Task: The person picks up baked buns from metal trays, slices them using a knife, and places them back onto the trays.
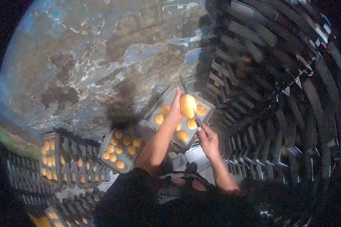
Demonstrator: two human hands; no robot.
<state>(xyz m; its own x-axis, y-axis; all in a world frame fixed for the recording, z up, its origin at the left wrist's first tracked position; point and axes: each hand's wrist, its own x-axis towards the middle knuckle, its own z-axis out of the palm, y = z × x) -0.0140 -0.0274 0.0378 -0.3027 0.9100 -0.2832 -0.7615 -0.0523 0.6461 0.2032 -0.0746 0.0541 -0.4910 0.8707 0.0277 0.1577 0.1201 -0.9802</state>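
Over the tray (168, 99), the left hand (175, 110) clasps a bun (187, 106) beside its thumb (177, 94); the right hand (208, 140) is wrapped round a knife (199, 122), blade at the bun.

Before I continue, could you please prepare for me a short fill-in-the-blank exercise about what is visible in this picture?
1. The person's right hand grips a slim, dark-handled ____.
2. The large, round golden bun is in the ____ hand.
3. Below this bun, a rectangular grey metal tray carries more golden ____.
4. The person's short-sleeved T-shirt is coloured ____.

Missing words: knife; left; buns; black.
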